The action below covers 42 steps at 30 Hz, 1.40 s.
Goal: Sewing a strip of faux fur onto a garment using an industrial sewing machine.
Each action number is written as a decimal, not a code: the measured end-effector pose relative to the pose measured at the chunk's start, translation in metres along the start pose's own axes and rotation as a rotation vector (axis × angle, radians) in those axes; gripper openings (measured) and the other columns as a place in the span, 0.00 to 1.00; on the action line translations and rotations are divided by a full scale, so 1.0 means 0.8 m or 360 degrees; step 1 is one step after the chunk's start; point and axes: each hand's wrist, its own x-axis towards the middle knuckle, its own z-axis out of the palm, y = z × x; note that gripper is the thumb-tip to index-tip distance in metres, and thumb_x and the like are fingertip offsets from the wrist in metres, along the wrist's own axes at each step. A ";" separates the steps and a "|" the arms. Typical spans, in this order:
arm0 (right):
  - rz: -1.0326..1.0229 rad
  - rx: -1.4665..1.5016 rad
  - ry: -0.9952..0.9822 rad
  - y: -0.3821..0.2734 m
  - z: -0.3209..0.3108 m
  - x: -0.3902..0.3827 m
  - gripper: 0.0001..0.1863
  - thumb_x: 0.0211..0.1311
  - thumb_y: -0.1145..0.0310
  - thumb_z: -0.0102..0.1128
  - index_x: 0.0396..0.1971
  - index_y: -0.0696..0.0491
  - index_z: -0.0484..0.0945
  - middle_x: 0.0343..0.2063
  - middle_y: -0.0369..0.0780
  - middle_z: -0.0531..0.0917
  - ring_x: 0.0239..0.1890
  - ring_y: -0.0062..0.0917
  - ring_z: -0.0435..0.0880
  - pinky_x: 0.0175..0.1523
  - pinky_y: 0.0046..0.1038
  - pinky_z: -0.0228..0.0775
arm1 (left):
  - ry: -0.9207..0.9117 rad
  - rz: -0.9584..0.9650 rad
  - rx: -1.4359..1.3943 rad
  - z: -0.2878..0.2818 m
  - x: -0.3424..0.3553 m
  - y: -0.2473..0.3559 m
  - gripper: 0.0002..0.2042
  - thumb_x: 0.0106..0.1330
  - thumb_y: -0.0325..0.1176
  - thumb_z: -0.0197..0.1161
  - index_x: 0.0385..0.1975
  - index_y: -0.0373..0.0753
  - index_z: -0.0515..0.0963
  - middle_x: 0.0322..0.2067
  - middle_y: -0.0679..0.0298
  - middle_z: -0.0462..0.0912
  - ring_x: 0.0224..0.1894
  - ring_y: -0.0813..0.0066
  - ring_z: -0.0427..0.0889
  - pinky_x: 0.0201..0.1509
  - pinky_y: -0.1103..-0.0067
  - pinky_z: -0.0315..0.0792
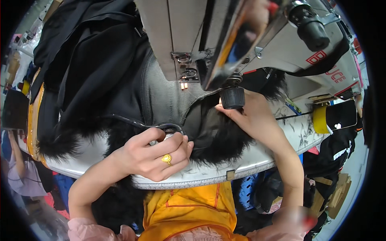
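Note:
Black fabric (100, 72) with fluffy fur trim (225, 149) lies across the white sewing table, under the head of a sewing machine (161, 36). Below the needle area, my left hand (157, 154) is closed, its fingers curled around a slim, shiny dark tool with a looped handle (136, 121), possibly scissors. The tool's thin end points left over the cloth. A gold ring sits on that hand. My right hand (251, 114) pinches the edge of a black fur-trimmed piece (207, 120), right of the needle area. A black knob (232, 98) partly covers its fingers.
A measuring tape runs along the front edge of the table (193, 182). Loose fur tufts litter its right side. A yellow-and-black object (321, 119) stands at the right. Cardboard pieces (339, 195) lie lower right. Another person's arm (17, 154) shows at far left.

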 end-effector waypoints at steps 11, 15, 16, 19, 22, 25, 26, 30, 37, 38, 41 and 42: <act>-0.0500 -0.0056 -0.0146 0.003 0.026 0.005 0.13 0.61 0.58 0.67 0.31 0.51 0.77 0.29 0.38 0.78 0.31 0.35 0.81 0.35 0.34 0.71 | 0.0017 0.0007 -0.0028 0.003 0.000 -0.002 0.07 0.56 0.26 0.67 0.21 0.45 0.75 0.28 0.73 0.78 0.37 0.82 0.79 0.33 0.82 0.65; -0.0514 -0.0097 0.0018 0.005 0.027 0.001 0.13 0.64 0.56 0.63 0.31 0.50 0.79 0.29 0.37 0.78 0.29 0.35 0.82 0.32 0.35 0.73 | 0.0005 0.0037 -0.0035 0.006 -0.002 -0.004 0.06 0.55 0.28 0.66 0.21 0.45 0.75 0.29 0.73 0.79 0.37 0.81 0.80 0.34 0.82 0.66; -0.0497 -0.0087 0.0029 0.004 0.028 0.000 0.13 0.64 0.56 0.63 0.31 0.50 0.78 0.29 0.37 0.77 0.29 0.35 0.82 0.31 0.35 0.72 | 0.0001 0.0043 -0.0054 0.006 -0.002 -0.005 0.06 0.55 0.28 0.65 0.21 0.45 0.75 0.30 0.72 0.79 0.38 0.80 0.80 0.35 0.82 0.67; -0.0493 -0.0112 0.0051 0.001 0.029 0.001 0.13 0.64 0.55 0.63 0.31 0.50 0.78 0.29 0.37 0.77 0.29 0.35 0.81 0.31 0.35 0.72 | -0.0039 0.0055 -0.0127 0.007 -0.003 -0.008 0.05 0.54 0.30 0.63 0.22 0.44 0.73 0.33 0.70 0.80 0.40 0.78 0.81 0.37 0.82 0.71; -0.0384 -0.0081 -0.0056 -0.002 0.027 -0.002 0.13 0.61 0.59 0.68 0.31 0.52 0.77 0.30 0.38 0.81 0.33 0.35 0.83 0.38 0.33 0.73 | -0.0136 0.0057 -0.0269 0.008 -0.004 -0.010 0.05 0.54 0.32 0.62 0.23 0.45 0.72 0.35 0.68 0.81 0.42 0.76 0.82 0.39 0.82 0.74; -0.0378 0.0047 -0.0078 -0.002 0.017 -0.014 0.11 0.58 0.63 0.70 0.34 0.53 0.80 0.33 0.38 0.84 0.39 0.35 0.84 0.42 0.33 0.74 | -0.0099 0.0047 -0.0314 0.011 -0.005 -0.009 0.05 0.53 0.31 0.61 0.23 0.45 0.71 0.36 0.67 0.81 0.43 0.74 0.83 0.40 0.82 0.76; -0.0383 -0.0041 0.0062 -0.001 0.010 -0.021 0.11 0.59 0.64 0.69 0.36 0.53 0.80 0.35 0.38 0.83 0.40 0.36 0.84 0.44 0.34 0.74 | -0.0074 0.0037 -0.0319 0.012 -0.006 -0.008 0.05 0.53 0.31 0.62 0.23 0.45 0.71 0.36 0.67 0.81 0.42 0.73 0.83 0.40 0.82 0.77; -0.0250 -0.0461 0.0544 0.016 -0.031 -0.069 0.14 0.59 0.70 0.66 0.45 0.53 0.80 0.47 0.41 0.83 0.50 0.39 0.81 0.54 0.37 0.72 | 0.0091 0.0025 -0.0323 0.016 -0.008 -0.007 0.06 0.52 0.31 0.62 0.21 0.45 0.71 0.36 0.67 0.81 0.41 0.73 0.84 0.39 0.82 0.78; 0.0128 -0.1375 0.0390 0.081 -0.065 -0.148 0.26 0.57 0.79 0.57 0.58 0.54 0.75 0.58 0.41 0.79 0.58 0.41 0.76 0.61 0.38 0.67 | 0.0236 0.0056 -0.0356 0.014 -0.006 -0.011 0.08 0.51 0.31 0.64 0.20 0.45 0.69 0.33 0.67 0.80 0.39 0.70 0.84 0.38 0.80 0.81; 0.0084 -0.1453 0.0416 0.088 -0.064 -0.149 0.26 0.56 0.79 0.57 0.58 0.54 0.75 0.56 0.41 0.79 0.57 0.40 0.77 0.60 0.38 0.67 | 0.0241 0.0055 -0.0358 0.014 -0.005 -0.011 0.08 0.50 0.31 0.64 0.20 0.45 0.69 0.33 0.67 0.80 0.39 0.70 0.84 0.38 0.80 0.81; 0.0264 -0.1467 0.0453 0.101 -0.064 -0.141 0.23 0.56 0.79 0.58 0.55 0.54 0.78 0.50 0.41 0.81 0.51 0.39 0.79 0.57 0.38 0.70 | 0.0256 0.0058 -0.0358 0.013 -0.003 -0.011 0.09 0.49 0.30 0.65 0.19 0.44 0.69 0.33 0.67 0.80 0.39 0.69 0.84 0.38 0.80 0.81; 0.0375 -0.1436 0.0459 0.101 -0.064 -0.136 0.22 0.56 0.78 0.59 0.53 0.54 0.79 0.48 0.41 0.81 0.49 0.38 0.80 0.56 0.38 0.71 | 0.0266 0.0052 -0.0349 0.012 -0.003 -0.011 0.09 0.49 0.30 0.65 0.19 0.44 0.69 0.33 0.66 0.80 0.38 0.69 0.84 0.38 0.80 0.81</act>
